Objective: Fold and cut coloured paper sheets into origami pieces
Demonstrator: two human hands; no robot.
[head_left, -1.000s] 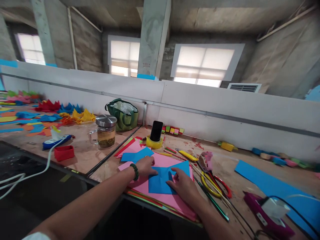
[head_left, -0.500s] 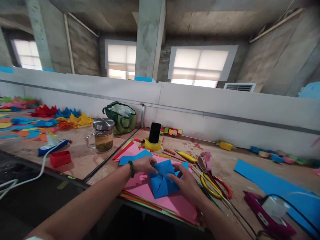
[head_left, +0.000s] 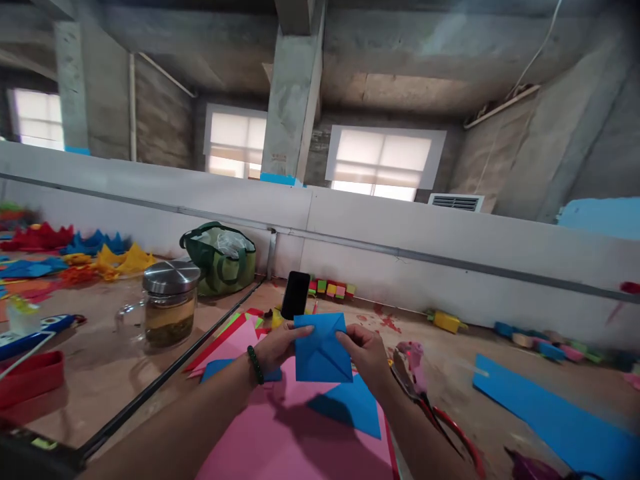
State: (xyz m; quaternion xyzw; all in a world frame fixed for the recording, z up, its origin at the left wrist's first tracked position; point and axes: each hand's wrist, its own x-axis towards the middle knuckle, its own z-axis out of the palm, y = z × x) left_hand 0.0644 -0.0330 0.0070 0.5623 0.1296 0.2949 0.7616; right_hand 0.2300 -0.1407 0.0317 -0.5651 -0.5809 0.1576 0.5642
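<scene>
A folded blue paper square [head_left: 324,357], with crease lines meeting near its middle, is held up above the pink paper stack. My left hand [head_left: 283,343] pinches its left edge, thumb on the near face. On the opposite edge, my right hand [head_left: 366,347] grips it the same way. Below lies the pink paper [head_left: 280,433] on top of a pile of coloured sheets. Another piece of blue paper [head_left: 353,407] rests on the pink sheet under my right hand. Part of a further blue piece [head_left: 215,368] shows beneath my left wrist.
A phone [head_left: 295,295] stands upright behind the papers. To the left are a lidded glass mug [head_left: 170,310] and a green bag [head_left: 225,267]. Scissors with red handles [head_left: 455,433] lie beside my right forearm. A long blue sheet [head_left: 545,407] lies on the right.
Both hands have lifted the blue paper off the pink stack. Its petal-like open flaps are no longer visible; a flat square face shows. The camera view has tilted upward and moved closer.
</scene>
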